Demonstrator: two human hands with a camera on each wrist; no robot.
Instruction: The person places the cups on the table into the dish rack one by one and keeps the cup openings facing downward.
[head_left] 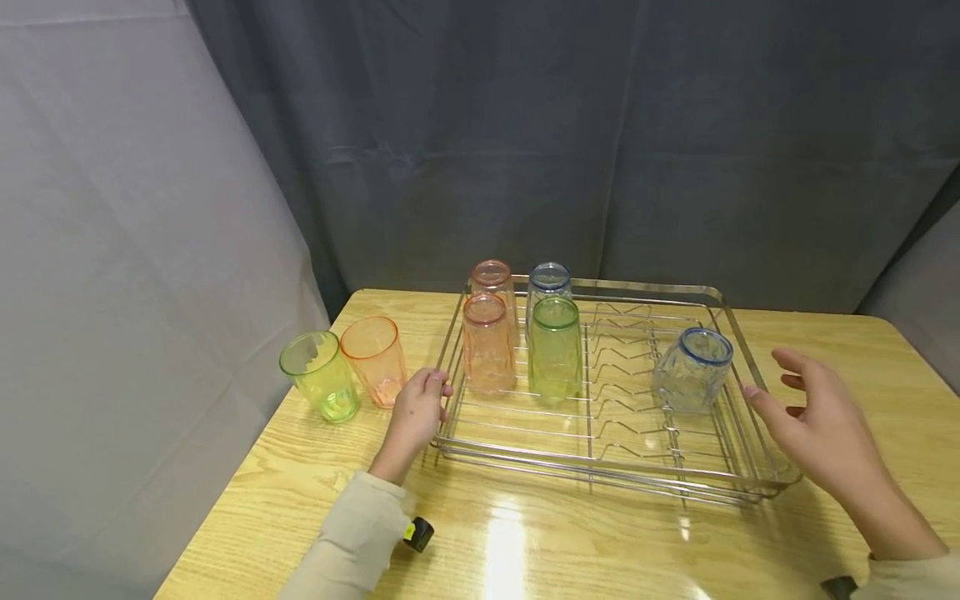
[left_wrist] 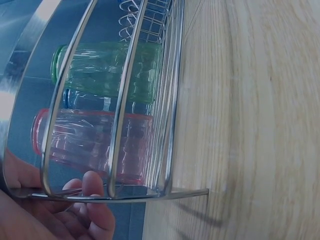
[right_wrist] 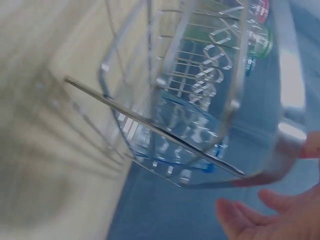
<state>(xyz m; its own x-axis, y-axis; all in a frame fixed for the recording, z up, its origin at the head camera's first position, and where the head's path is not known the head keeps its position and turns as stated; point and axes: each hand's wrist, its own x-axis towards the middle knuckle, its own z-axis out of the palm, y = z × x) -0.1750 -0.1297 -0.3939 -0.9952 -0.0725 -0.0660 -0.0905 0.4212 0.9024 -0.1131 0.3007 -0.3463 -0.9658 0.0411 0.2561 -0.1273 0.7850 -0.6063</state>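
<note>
A metal wire dish rack (head_left: 517, 450) stands on the wooden table. My left hand (head_left: 418, 407) grips its left side rim, and in the left wrist view curled fingertips (left_wrist: 95, 215) show at the wires. My right hand (head_left: 821, 421) is at the right side rim, thumb near it, fingers spread and loosely bent, holding nothing. Upside down in the rack's left part stand an orange cup (head_left: 489, 350), a pinkish cup (head_left: 491, 275), a green cup (head_left: 555, 350) and a blue-rimmed cup (head_left: 550, 279). Another blue-rimmed clear cup (head_left: 692, 375) leans, bottom up, at the rack's right side.
Left of the rack, a yellow-green cup (head_left: 326, 383) and an orange cup (head_left: 377, 362) stand mouth up on the table (head_left: 315, 500), close together. A dark curtain (head_left: 600, 150) hangs behind the table, and a pale one (head_left: 135, 250) on the left.
</note>
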